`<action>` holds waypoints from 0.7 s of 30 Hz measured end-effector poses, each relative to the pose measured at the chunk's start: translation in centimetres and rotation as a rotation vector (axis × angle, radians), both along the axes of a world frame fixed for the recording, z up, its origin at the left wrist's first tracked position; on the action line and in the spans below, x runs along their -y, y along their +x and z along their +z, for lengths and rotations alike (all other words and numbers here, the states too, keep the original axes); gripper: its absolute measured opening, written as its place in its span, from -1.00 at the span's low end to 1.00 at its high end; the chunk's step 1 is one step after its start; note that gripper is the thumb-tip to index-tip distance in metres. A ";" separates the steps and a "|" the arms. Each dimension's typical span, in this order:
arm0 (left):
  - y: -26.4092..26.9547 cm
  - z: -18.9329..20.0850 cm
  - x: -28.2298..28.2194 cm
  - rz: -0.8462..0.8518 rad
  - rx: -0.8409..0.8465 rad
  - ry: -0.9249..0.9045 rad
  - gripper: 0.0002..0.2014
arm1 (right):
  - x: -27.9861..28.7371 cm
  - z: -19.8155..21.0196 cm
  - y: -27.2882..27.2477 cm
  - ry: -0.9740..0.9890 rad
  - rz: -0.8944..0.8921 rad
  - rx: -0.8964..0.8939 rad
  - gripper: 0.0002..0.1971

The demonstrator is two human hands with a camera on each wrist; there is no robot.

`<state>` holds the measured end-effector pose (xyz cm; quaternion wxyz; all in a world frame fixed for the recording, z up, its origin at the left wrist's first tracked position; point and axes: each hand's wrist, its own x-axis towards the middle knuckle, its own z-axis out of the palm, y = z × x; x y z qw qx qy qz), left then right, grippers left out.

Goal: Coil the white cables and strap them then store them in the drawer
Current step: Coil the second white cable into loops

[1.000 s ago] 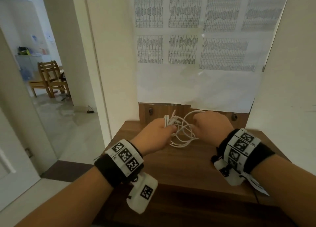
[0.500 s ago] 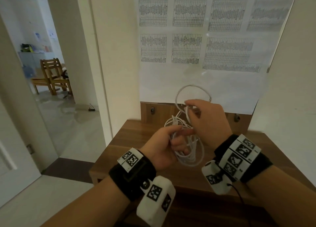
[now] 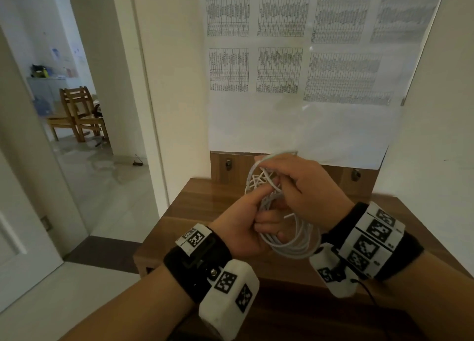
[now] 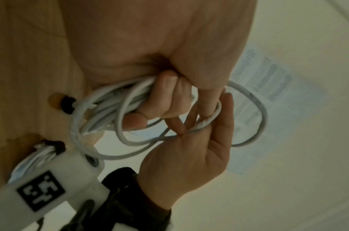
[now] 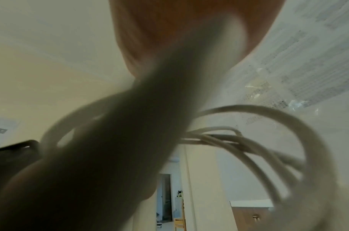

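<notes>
A bundle of white cables (image 3: 295, 240) hangs in loose loops between both hands above the wooden cabinet top (image 3: 205, 202). My left hand (image 3: 254, 220) grips the gathered loops, fingers curled round them; the left wrist view shows those fingers (image 4: 165, 100) wrapped over the cable coil (image 4: 102, 121). My right hand (image 3: 295, 184) pinches the upper strands of the tangle (image 3: 259, 179) from above. In the right wrist view the cable loops (image 5: 268, 140) sweep past, blurred, and the hand (image 5: 169, 39) is mostly hidden. No strap is visible.
The cabinet's back panel (image 3: 223, 166) carries small knobs (image 3: 227, 164). A large sheet of printed tables (image 3: 295, 71) hangs on the wall behind. At left an open doorway leads to a tiled floor (image 3: 110, 181) with wooden chairs (image 3: 79, 112).
Both hands lifted the cables off the cabinet top and drew them nearer. The right hand, raised with a loop half a second ago, has come down onto the bundle's upper strands.
</notes>
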<state>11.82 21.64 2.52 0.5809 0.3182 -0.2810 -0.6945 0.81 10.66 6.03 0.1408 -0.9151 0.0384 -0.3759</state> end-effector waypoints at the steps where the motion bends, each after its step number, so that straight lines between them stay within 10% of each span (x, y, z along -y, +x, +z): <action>1: 0.0 -0.1 0.0 -0.015 0.018 -0.008 -0.56 | 0.0 0.0 -0.1 -0.001 0.009 -0.005 -0.48; 11: 1.2 -0.9 0.5 0.109 -0.003 -0.065 -0.69 | 0.1 0.3 -1.1 0.694 0.199 0.024 -0.81; 21: 1.2 -0.6 0.3 0.101 0.134 -0.073 -0.77 | 1.2 0.1 -1.8 0.871 0.085 0.383 -0.87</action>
